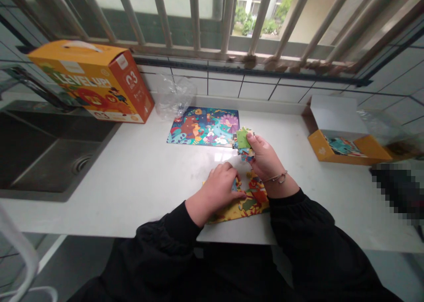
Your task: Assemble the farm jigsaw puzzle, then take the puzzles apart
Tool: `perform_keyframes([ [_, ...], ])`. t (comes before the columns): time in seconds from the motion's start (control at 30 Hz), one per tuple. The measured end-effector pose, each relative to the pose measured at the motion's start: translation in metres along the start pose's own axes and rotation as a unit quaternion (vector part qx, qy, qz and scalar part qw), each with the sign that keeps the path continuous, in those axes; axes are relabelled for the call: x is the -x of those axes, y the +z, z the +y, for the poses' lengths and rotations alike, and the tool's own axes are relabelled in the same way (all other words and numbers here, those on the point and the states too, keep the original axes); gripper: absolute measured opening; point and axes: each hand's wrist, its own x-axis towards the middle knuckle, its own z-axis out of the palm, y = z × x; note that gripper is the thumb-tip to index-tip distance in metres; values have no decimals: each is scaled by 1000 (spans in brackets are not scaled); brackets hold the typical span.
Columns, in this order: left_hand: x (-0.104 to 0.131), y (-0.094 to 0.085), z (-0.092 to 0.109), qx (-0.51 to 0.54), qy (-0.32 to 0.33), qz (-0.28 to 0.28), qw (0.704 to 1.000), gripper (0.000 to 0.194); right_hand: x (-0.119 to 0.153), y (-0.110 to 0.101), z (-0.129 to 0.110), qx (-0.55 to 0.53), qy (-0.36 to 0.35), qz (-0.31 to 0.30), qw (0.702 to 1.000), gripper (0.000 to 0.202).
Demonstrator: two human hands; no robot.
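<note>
A small stack of jigsaw puzzle pieces (pixel 244 139), green on top with blue and red ones below, is pinched in my right hand (pixel 265 156) above the counter. Lower down, my left hand (pixel 220 187) rests over a partly assembled yellow jigsaw puzzle (pixel 232 211), its thumb and bent fingers closed around a bluish puzzle piece (pixel 236 185). That piece is mostly hidden by the fingers. Behind both hands lies a second, dark blue animal puzzle (pixel 205 126), which looks fully joined.
An orange cardboard box (pixel 89 83) and crumpled clear plastic (pixel 175 96) stand at the back left, beside the dark sink (pixel 36 160). On the right, an open orange box (pixel 347 151) holds more pieces. A barred window runs behind the white counter (pixel 149 187).
</note>
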Motion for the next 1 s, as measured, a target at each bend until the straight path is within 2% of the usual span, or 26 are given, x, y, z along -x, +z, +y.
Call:
perform_keyframes([
  [0.13, 23, -14, -8, -36, -28, 35, 998, 46, 5, -11, -16, 18, -19, 5, 1000, 60],
  [0.23, 56, -14, -16, -44, -31, 76, 996, 73, 29, -25, -30, 72, -3, -6, 997, 59],
  [0.33, 92, 2, -22, -79, -37, 82, 993, 122, 67, -38, -31, 166, 47, -23, 985, 58],
  [0.37, 100, 10, -22, -94, -37, 73, 992, 132, 80, -40, -27, 209, 59, -22, 976, 58],
  [0.43, 108, 27, -20, -115, -37, 72, 990, 131, 101, -40, -15, 318, 49, -18, 947, 55],
  [0.5, 104, 39, -16, -115, -34, 84, 989, 116, 115, -38, 2, 428, -12, 8, 904, 55],
  [0.57, 94, 44, -13, -95, -22, 92, 991, 103, 121, -36, 16, 505, -86, 49, 858, 58],
  [0.63, 83, 42, -12, -69, -9, 94, 993, 97, 122, -37, 27, 552, -132, 87, 818, 63],
  [0.7, 77, 36, -13, -50, -9, 99, 994, 99, 122, -38, 33, 585, -146, 111, 790, 66],
  [0.9, 73, 32, -12, -20, -42, 128, 991, 110, 120, -35, 41, 623, -155, 127, 756, 69],
  [1.0, 67, 33, -9, 8, -43, 127, 991, 112, 118, -28, 43, 622, -154, 140, 755, 65],
])
